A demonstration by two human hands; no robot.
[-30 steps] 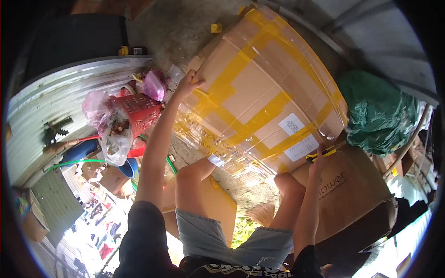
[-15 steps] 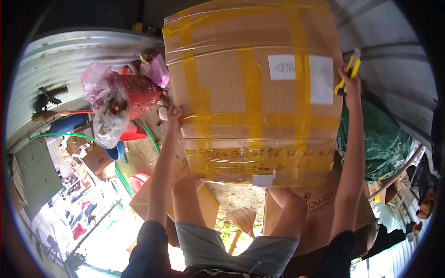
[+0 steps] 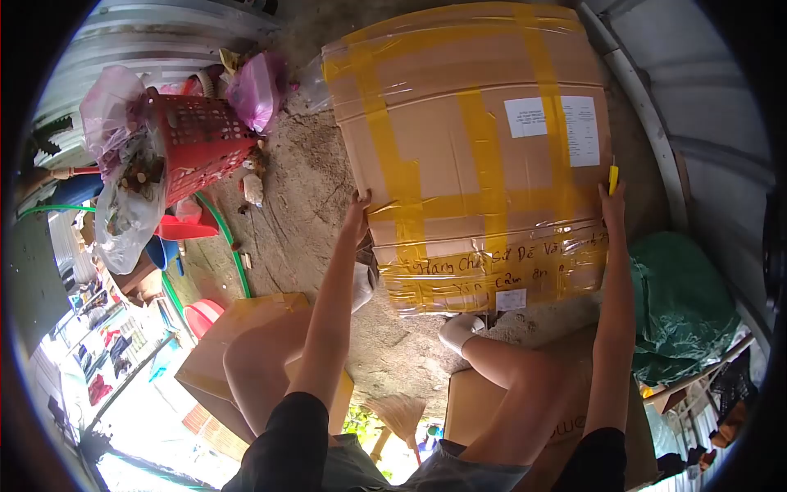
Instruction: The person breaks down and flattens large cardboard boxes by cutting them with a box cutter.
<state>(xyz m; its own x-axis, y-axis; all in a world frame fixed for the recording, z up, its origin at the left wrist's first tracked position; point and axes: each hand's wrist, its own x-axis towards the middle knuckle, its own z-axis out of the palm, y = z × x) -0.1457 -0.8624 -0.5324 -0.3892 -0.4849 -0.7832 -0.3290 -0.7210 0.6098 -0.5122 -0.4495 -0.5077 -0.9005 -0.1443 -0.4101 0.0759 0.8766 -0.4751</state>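
Note:
A large cardboard box is in front of me, bound with yellow tape and clear wrap. Handwriting runs along its near side, and white paper labels are stuck on its right part. My left hand grips the box's left edge, its fingers partly hidden by the side. At the right edge, my right hand presses against the box while holding a yellow utility knife, which points away from me. My feet are by the near side of the box.
A red plastic basket with plastic bags stands at left, near a green hose and a red dustpan. Cardboard boxes flank my legs. A straw broom lies between them. A green tarp bundle sits right, beside a metal wall.
The box has gone down and away from my body, shifting slightly right, with both hands still on its sides. The knife in my right hand has turned and shows less. My knees have spread.

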